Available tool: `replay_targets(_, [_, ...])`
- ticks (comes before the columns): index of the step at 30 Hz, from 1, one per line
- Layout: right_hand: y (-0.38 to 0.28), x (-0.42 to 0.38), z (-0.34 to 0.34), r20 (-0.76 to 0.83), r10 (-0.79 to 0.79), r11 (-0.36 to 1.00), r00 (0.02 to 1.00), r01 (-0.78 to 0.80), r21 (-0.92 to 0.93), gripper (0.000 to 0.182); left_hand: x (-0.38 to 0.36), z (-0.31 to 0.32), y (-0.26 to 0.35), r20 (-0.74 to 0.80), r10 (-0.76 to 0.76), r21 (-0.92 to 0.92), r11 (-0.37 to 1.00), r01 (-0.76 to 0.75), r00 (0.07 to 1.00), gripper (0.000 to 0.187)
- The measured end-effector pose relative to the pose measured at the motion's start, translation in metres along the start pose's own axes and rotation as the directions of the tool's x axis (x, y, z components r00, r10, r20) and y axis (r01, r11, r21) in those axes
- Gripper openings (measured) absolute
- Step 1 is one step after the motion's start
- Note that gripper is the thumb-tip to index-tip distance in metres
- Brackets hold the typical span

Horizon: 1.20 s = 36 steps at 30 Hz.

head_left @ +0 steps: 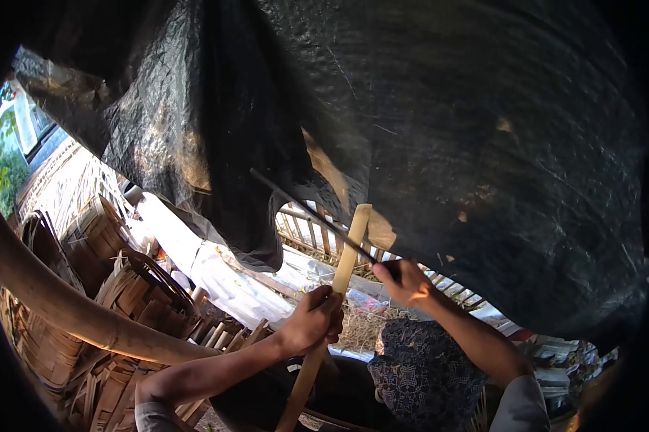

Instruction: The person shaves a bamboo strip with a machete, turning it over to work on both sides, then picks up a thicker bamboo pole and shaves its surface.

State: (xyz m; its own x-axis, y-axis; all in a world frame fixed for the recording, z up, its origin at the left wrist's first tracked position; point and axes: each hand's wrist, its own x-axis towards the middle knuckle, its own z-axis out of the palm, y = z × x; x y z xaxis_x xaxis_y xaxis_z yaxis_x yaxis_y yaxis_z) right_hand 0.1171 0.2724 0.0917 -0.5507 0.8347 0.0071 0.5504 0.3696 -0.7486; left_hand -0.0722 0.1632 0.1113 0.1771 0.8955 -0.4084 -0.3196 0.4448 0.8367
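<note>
My left hand (pixel 316 317) is wrapped round a flat, pale bamboo strip (pixel 346 266), which stands slanted upright with its top end above the fist. In my right hand (pixel 404 283) is a long, dark knife (pixel 303 207), its handle mostly hidden by the fingers. The blade points up and left and crosses the strip in this view, a little below the strip's top end. Below the left fist, the strip runs down to the bottom of the view. Between my forearms, dark patterned cloth (pixel 425 371) covers my lap.
A large black plastic sheet (pixel 468 144) hangs across the top and right, close behind the blade. At the left are several woven bamboo baskets (pixel 148 295) and a thick bamboo pole (pixel 80 313). Beyond the sheet's lower edge shows a slatted bamboo fence (pixel 306 229).
</note>
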Motion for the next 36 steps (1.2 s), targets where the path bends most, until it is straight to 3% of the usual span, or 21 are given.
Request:
replay_targets(1, [0.009, 0.001, 0.004, 0.085, -0.099, 0.989, 0.991, 0.108, -0.099, 0.052, 0.000, 0.000, -0.001, 0.003, 0.014, -0.013, 1.000, -0.014, 1.000, 0.021])
replay_targets(4, [-0.002, -0.007, 0.002, 0.006, -0.332, 0.902, 0.943, 0.319, -0.292, 0.052, -0.004, 0.000, 0.000, -0.002, 0.063, 0.014, 0.998, -0.063, 0.998, 0.022])
replay_targets(6, [-0.001, -0.001, -0.004, -0.077, -0.239, 0.914, 0.968, 0.198, -0.354, 0.052, -0.007, -0.001, -0.003, 0.026, 0.106, 0.045, 0.993, -0.107, 0.994, 0.022])
replay_targets(7, [-0.005, 0.007, -0.010, -0.076, -0.133, 0.973, 0.988, 0.116, -0.198, 0.054, -0.007, -0.003, -0.005, 0.037, 0.084, 0.020, 0.996, -0.084, 0.996, 0.021])
replay_targets(10, [0.031, 0.028, -0.007, -0.233, 0.109, 0.987, 0.966, -0.133, -0.092, 0.057, -0.008, -0.004, -0.002, 0.010, 0.046, 0.073, 0.996, -0.047, 0.999, 0.021])
replay_targets(14, [0.055, 0.023, 0.006, -0.078, 0.197, 0.980, 0.977, -0.193, 0.046, 0.056, 0.006, -0.012, -0.001, -0.002, 0.007, 0.034, 0.999, -0.007, 1.000, 0.020])
replay_targets(16, [0.038, 0.011, 0.013, -0.183, 0.022, 0.999, 0.983, -0.030, -0.045, 0.049, 0.012, -0.012, -0.004, -0.019, 0.052, 0.026, 0.998, -0.051, 0.998, 0.021])
replay_targets(20, [-0.012, -0.006, 0.011, -0.018, -0.204, 0.965, 0.979, 0.198, -0.171, 0.034, 0.006, -0.010, -0.003, -0.040, 0.152, 0.203, 0.969, -0.141, 0.988, 0.021])
replay_targets(22, [0.013, 0.013, 0.021, -0.359, -0.475, 0.861, 0.803, 0.339, -0.380, 0.043, 0.006, -0.016, -0.013, -0.108, 0.188, 0.248, 0.956, -0.156, 0.976, 0.022])
replay_targets(23, [0.016, 0.027, 0.012, -0.308, -0.221, 0.946, 0.926, 0.126, -0.299, 0.049, 0.002, -0.016, -0.013, -0.121, 0.180, 0.260, 0.955, -0.144, 0.976, 0.022])
replay_targets(24, [0.014, 0.040, -0.003, -0.241, 0.054, 0.966, 0.969, -0.112, -0.234, 0.054, -0.001, -0.014, -0.011, -0.123, 0.176, 0.274, 0.952, -0.137, 0.977, 0.022])
replay_targets(25, [0.047, 0.055, -0.001, -0.298, 0.177, 0.963, 0.938, -0.227, -0.144, 0.061, -0.006, -0.014, -0.007, -0.046, 0.118, 0.164, 0.980, -0.109, 0.992, 0.023])
replay_targets(26, [0.057, 0.055, 0.003, -0.391, 0.175, 0.964, 0.904, -0.237, -0.117, 0.057, -0.013, -0.011, -0.002, -0.016, 0.119, 0.179, 0.977, -0.115, 0.993, 0.023])
replay_targets(28, [0.055, 0.044, 0.005, -0.449, -0.089, 0.975, 0.889, -0.014, -0.222, 0.063, -0.026, -0.003, 0.007, 0.148, 0.119, 0.153, 0.978, -0.142, 0.982, 0.024])
replay_targets(29, [0.045, 0.036, -0.001, -0.395, -0.087, 0.977, 0.915, 0.000, -0.215, 0.059, -0.028, 0.000, 0.008, 0.200, 0.115, 0.128, 0.981, -0.143, 0.973, 0.024])
replay_targets(30, [0.020, 0.026, -0.006, -0.319, 0.089, 0.971, 0.943, -0.154, -0.183, 0.048, -0.033, 0.004, 0.014, 0.200, 0.105, 0.120, 0.984, -0.131, 0.974, 0.023])
replay_targets(31, [0.027, 0.030, -0.007, -0.281, 0.148, 0.968, 0.948, -0.196, -0.154, 0.050, -0.030, 0.002, 0.014, 0.185, 0.105, 0.093, 0.988, -0.124, 0.977, 0.023])
replay_targets(32, [0.031, 0.031, -0.005, -0.261, 0.091, 0.991, 0.961, -0.114, -0.074, 0.056, -0.028, 0.001, 0.013, 0.164, 0.104, 0.065, 0.991, -0.115, 0.981, 0.023])
replay_targets(34, [0.024, 0.032, -0.008, -0.113, 0.266, 0.942, 0.957, -0.233, 0.243, 0.064, -0.025, -0.001, 0.020, 0.088, 0.087, 0.035, 0.995, -0.091, 0.992, 0.023])
replay_targets(35, [0.025, 0.032, -0.010, -0.125, 0.277, 0.941, 0.953, -0.242, 0.237, 0.064, -0.019, -0.005, 0.019, 0.126, 0.090, -0.017, 0.996, -0.089, 0.988, 0.022])
replay_targets(36, [0.025, 0.032, -0.011, -0.077, 0.335, 0.874, 0.939, -0.279, 0.398, 0.065, -0.017, -0.004, 0.020, 0.139, 0.086, -0.017, 0.996, -0.085, 0.987, 0.022])
